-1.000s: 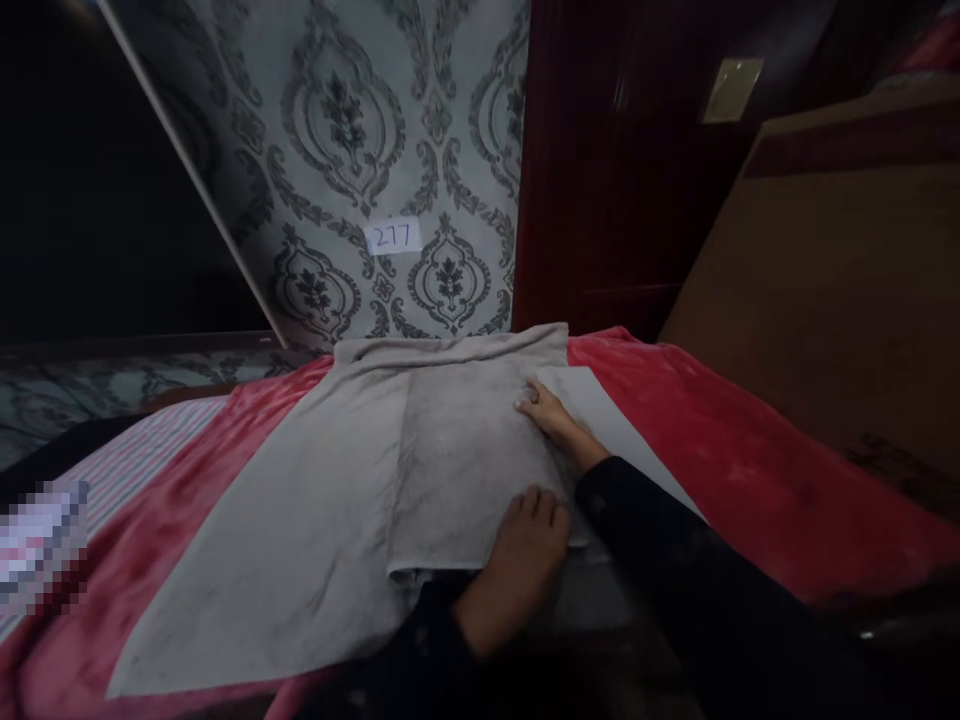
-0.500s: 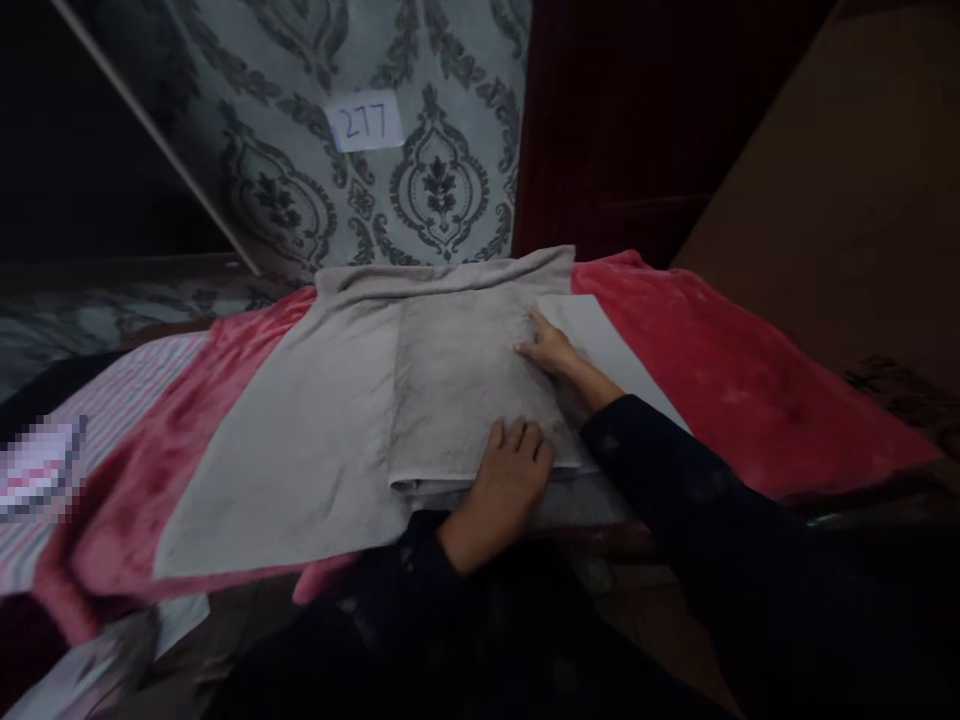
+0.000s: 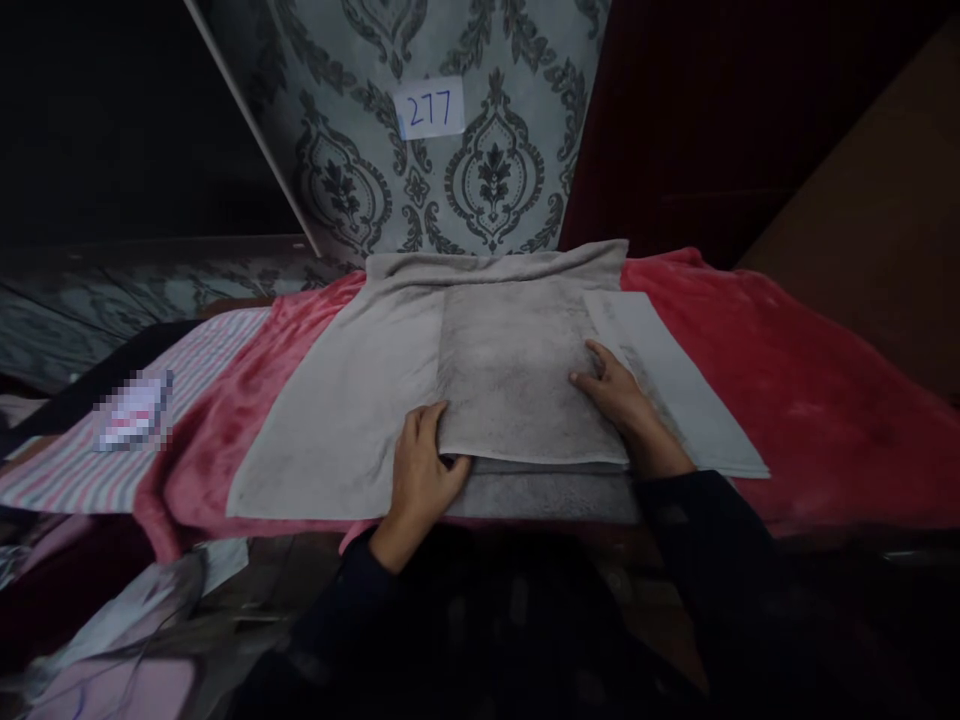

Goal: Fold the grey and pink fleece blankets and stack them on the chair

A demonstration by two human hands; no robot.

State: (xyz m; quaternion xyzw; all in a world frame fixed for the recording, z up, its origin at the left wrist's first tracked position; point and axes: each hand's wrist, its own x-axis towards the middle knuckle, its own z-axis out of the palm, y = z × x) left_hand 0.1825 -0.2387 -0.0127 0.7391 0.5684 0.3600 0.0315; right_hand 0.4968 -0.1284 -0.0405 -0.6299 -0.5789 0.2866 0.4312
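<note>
A grey towel (image 3: 337, 400) lies spread out, and its right part is folded over into a darker, fuzzy flap (image 3: 517, 370). My left hand (image 3: 424, 470) is at the flap's near left corner, fingers on its left edge and thumb at its near edge, closed on that corner. On the flap's right side rests my right hand (image 3: 619, 395), open, with thumb and forefinger apart. A flat, pale sheet-like piece (image 3: 675, 390) sticks out to the right beneath my right wrist. Whether it belongs to the towel I cannot tell.
Under the towel is a red plush blanket (image 3: 795, 400) over a table. To the left lie a striped cloth (image 3: 202, 370) and a blurred-out item (image 3: 135, 410). Behind is a patterned wall with a paper marked 277 (image 3: 430, 107). A dark screen (image 3: 150, 120) stands at back left.
My left hand has moved left from the middle of the flap's near edge to its left corner. My right hand still rests on the right side. The view has shifted left.
</note>
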